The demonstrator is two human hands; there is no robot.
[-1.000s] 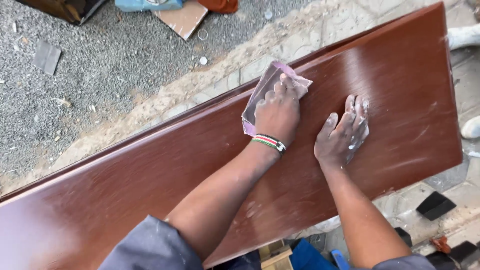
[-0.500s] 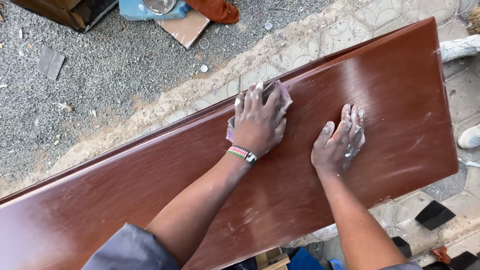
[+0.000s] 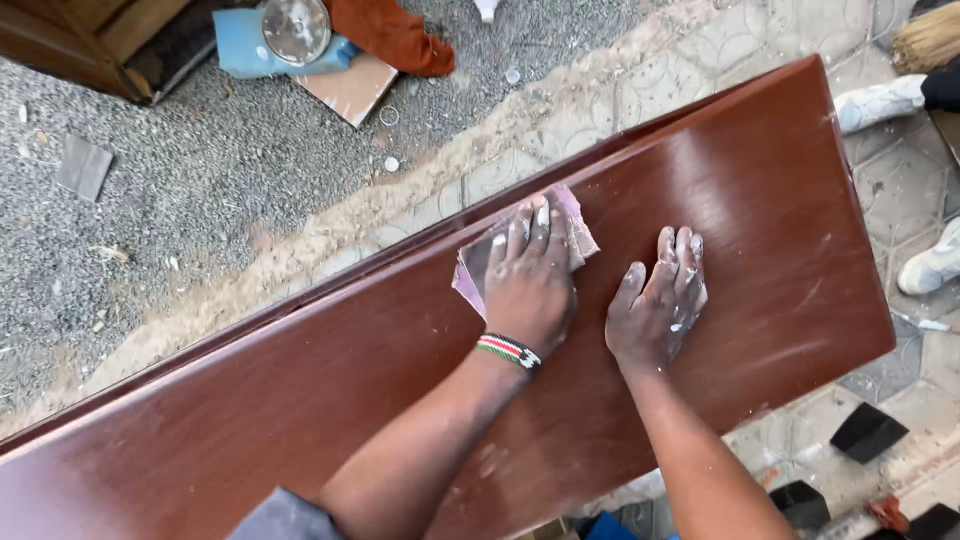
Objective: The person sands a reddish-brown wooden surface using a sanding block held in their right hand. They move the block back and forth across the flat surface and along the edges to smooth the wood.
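A long glossy reddish-brown wooden board (image 3: pixel 780 200) lies slantwise across the view. My left hand (image 3: pixel 530 285) presses flat on a folded sheet of sandpaper (image 3: pixel 475 268) near the board's far edge, with a striped bead bracelet on the wrist. My right hand (image 3: pixel 655 305), smeared with white dust, rests palm down on the bare board just to the right, fingers spread, holding nothing.
Grey gravel ground (image 3: pixel 180 190) lies beyond the board, with a blue block carrying a round metal lid (image 3: pixel 290 30), an orange cloth (image 3: pixel 395 40) and a small board piece (image 3: pixel 345 90). White shoes (image 3: pixel 935 265) of another person stand at right on patterned paving. Black blocks (image 3: pixel 865 430) lie below.
My left hand slid the sandpaper back toward me and slightly right along the board. My right hand stayed flat on the board. The view shifted a little.
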